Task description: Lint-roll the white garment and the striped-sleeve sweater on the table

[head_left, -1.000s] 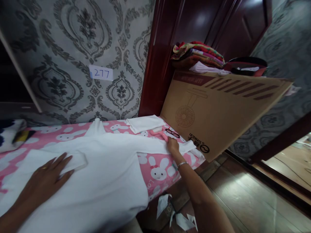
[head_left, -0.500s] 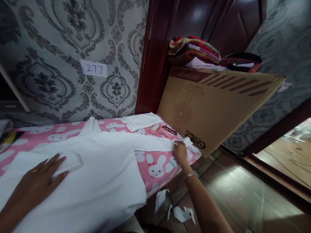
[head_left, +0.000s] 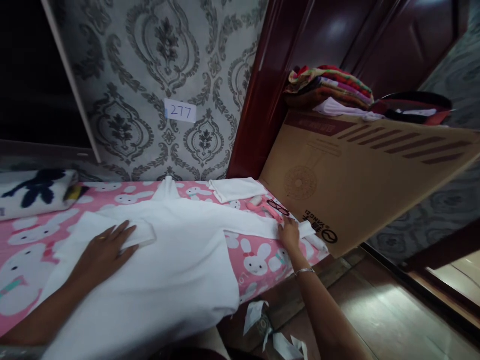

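A white shirt (head_left: 180, 260) lies spread across the pink rabbit-print cover (head_left: 240, 252), its body at the near left and 1 sleeve (head_left: 253, 225) running out to the right. The left hand (head_left: 103, 252), with a ring on 1 finger, rests palm down on a folded-over white piece at the shirt's left, fingers a little apart and holding nothing that I can see. The right hand (head_left: 289, 235), a bracelet (head_left: 304, 270) at its wrist, touches the sleeve near its far right end; its fingers are bent down together, and I cannot tell whether they pinch the cloth or only press it. Just beyond that hand lie a pair of glasses (head_left: 278, 207) and a pink object (head_left: 275, 214), with a folded white cloth (head_left: 240, 189) farther back. A big cardboard box (head_left: 360, 185) stands to the right, and a card reading 277 (head_left: 180, 110) is on the far wall (head_left: 120, 80).
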{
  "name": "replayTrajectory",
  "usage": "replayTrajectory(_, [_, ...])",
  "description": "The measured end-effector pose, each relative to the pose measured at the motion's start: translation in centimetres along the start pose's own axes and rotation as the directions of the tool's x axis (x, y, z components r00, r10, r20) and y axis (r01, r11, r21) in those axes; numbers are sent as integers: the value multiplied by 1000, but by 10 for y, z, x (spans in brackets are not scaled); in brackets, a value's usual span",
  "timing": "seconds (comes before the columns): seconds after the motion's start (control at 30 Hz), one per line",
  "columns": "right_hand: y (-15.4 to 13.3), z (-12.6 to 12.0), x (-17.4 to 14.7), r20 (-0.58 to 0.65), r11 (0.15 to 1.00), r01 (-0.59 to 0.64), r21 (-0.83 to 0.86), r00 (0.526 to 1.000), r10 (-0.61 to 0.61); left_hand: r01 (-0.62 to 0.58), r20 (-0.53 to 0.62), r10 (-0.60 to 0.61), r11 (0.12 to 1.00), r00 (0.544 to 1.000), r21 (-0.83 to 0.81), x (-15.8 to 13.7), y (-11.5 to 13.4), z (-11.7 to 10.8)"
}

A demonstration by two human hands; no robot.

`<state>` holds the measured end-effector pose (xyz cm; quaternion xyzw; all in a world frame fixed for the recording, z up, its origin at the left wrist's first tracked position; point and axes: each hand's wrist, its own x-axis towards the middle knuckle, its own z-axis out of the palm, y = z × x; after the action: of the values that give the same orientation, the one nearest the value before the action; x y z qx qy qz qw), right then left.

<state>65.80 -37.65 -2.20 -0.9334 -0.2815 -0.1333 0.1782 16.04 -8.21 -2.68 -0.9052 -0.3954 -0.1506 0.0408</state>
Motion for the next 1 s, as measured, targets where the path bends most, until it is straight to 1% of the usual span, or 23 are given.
replayTrajectory(0.1, [-25,9,22,49,999,48,9,998,-48,1,34,-2,1000,999,13,-1,2,-3])
replayTrajectory(0.17, [-36,14,36,75,998,63,15,995,-64,3,53,-4,1000,999,20,-1,2,-4])
replayTrajectory(0.3, [-47,17,54,91,997,75,33,993,-77,-3,21,2,1000,1000,12,-1,3,-6])
replayTrajectory(0.4, [-49,14,57,114,994,91,69,989,-98,0,11,0,1000,1000,9,-2,3,-5])
replayTrajectory(0.53, [-48,1,49,121,986,102,133,986,-119,10,21,-10,1000,1000,18,-2,1,-1])
replayTrajectory(0.63, [-61,-11,37,104,970,153,190,979,-175,9,17,-9,1000,1000,13,-2,1,1])
replayTrajectory(0.7, [-83,-15,27,112,942,231,245,958,-264,12,28,-13,1000,1000,18,-1,2,0])
replayTrajectory(0.73, [-98,-15,22,120,919,278,279,939,-321,15,34,-16,1000,999,20,-1,2,0])
replayTrajectory(0.83, [-152,-6,5,140,832,403,381,865,-483,12,18,-12,1000,1000,3,-2,2,0])
replayTrajectory(0.9, [-184,4,-3,151,788,442,428,825,-545,3,3,-3,1000,1000,-15,-3,1,0])
replayTrajectory(0.93, [-195,10,-5,158,775,449,445,812,-561,1,2,0,1000,1000,-19,-3,0,1])
replayTrajectory(1.0, [-204,18,-7,172,757,448,475,797,-579,4,7,-3,1000,1000,-23,-4,-1,2])
